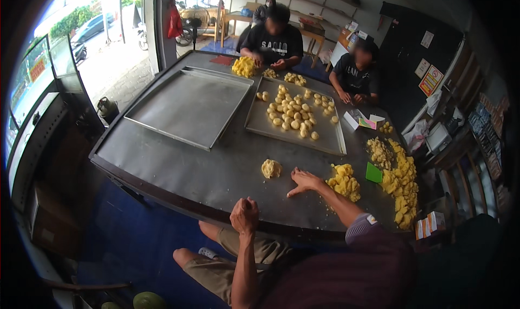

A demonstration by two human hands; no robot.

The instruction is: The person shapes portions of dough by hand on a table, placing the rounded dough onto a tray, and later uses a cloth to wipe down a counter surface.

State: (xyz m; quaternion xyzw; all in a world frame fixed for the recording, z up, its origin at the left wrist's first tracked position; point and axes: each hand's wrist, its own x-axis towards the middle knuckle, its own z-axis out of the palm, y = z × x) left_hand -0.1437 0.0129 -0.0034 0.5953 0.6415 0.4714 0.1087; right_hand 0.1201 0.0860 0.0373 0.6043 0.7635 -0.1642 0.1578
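Note:
My right hand (304, 182) lies palm down on the dark metal tabletop (189, 171), its fingers spread and nothing in it. Just left of its fingertips sits a pale dough lump (271, 168), not touching the hand. To its right is a heap of yellow dough (344, 182). Above the near table edge, my left hand (245, 216) is curled into a fist; whatever it may hold is hidden by the fingers. Beyond my hands, a metal tray (260, 126) carries many round dough balls (292, 111).
A bare metal tray (187, 105) lies at the far left. On the right are a green scraper (373, 172), crumbly dough pieces (379, 153), a long yellow mass (400, 184) and an open box (358, 119). Two people (276, 40) work at the far side.

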